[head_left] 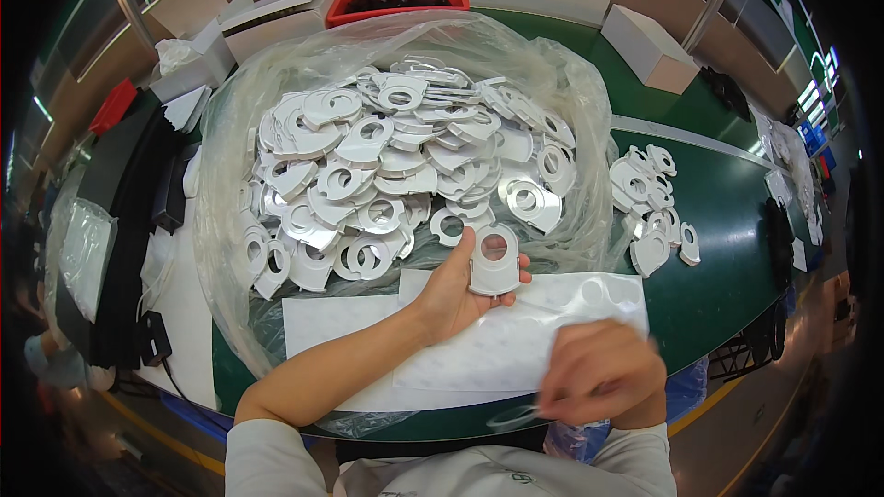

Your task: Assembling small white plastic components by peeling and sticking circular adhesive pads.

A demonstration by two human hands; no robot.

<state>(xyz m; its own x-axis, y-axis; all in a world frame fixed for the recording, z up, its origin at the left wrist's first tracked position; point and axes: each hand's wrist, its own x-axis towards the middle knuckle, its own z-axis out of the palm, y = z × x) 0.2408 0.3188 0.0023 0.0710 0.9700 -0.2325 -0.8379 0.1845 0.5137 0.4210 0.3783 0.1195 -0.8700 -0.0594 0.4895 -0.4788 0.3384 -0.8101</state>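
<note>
My left hand [455, 293] is closed around a white plastic plate [494, 262] with a round hole, held upright by its edges over the front of the table. My right hand [599, 373] is raised at the lower right, its fingers drawn together and smeared by motion. A thin clear ring-shaped piece [512, 418], also blurred, extends from its fingertips. Beneath both hands lie glossy white sheets [543, 364] with faint round marks. Beyond them, a heap of similar white plastic plates [368, 143] fills a large open clear plastic bag [226, 221].
A smaller group of white plates [649, 212] lies on the green table [718, 212] at the right. Behind the bag stand a red bin [396, 2] of dark parts and a white carton [649, 48]. A black adapter with a cable [155, 339] is at the left.
</note>
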